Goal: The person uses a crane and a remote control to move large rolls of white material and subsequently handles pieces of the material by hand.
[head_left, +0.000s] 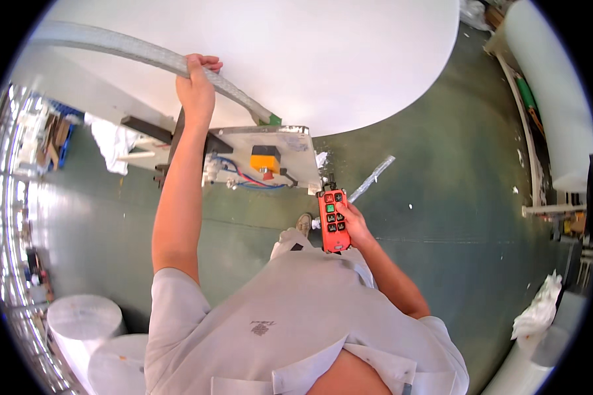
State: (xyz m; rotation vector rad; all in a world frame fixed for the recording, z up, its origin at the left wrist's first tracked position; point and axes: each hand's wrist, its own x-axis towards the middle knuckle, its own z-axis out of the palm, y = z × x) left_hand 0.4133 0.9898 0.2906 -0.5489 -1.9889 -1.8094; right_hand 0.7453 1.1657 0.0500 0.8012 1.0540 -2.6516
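Up at the left, my left hand [197, 89] is closed around a long grey bar [128, 47] that looks wrapped and has a green end. The bar lies across the front of a very large white roll [349, 59]. Close to my body, my right hand [357, 227] holds an orange-red remote control [337, 240] with black buttons and a green one. My thumb rests on its right side by the buttons. Between my arms is a metal machine plate [293, 145] bearing a yellow and black switch box [265, 159] with a red knob.
Blue and red hoses [247, 181] hang beneath the plate. A strip of clear film [373, 178] lies on the green floor [435, 178]. White rolls stand at the lower left [84, 316], and another white roll [547, 92] rests on a rack [530, 158] at the right.
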